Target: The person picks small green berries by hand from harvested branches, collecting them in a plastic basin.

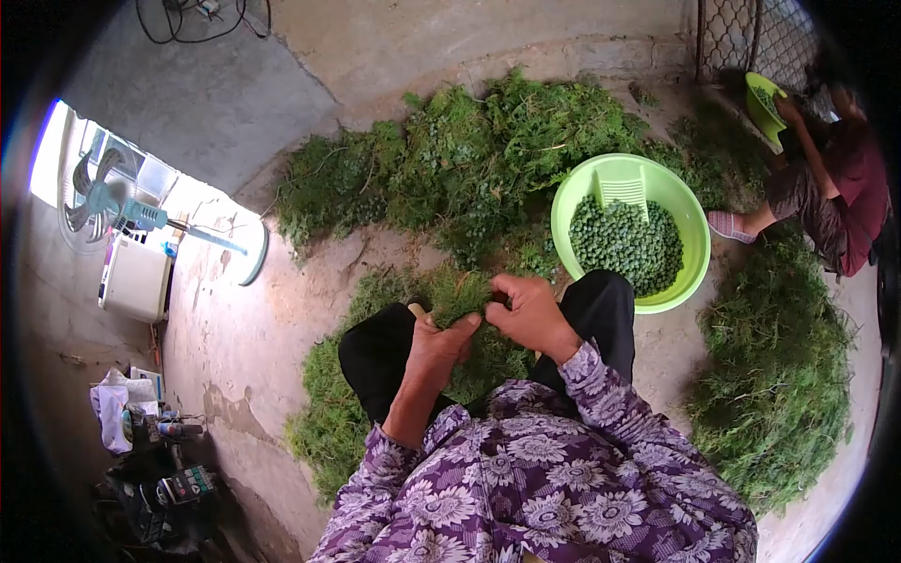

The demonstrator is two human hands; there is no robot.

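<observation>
Sprig, green, feathery (brownish in places), bushy, fine-leaved

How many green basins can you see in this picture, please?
2: the nearer basin stands on the floor beside the wearer's right knee; the farther basin is at upper right, in front of another person.

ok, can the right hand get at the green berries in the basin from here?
Likely yes: the green berries lie uncovered in the basin, near the right hand. The right knee hides some near rim, but the way past it looks free.
</observation>
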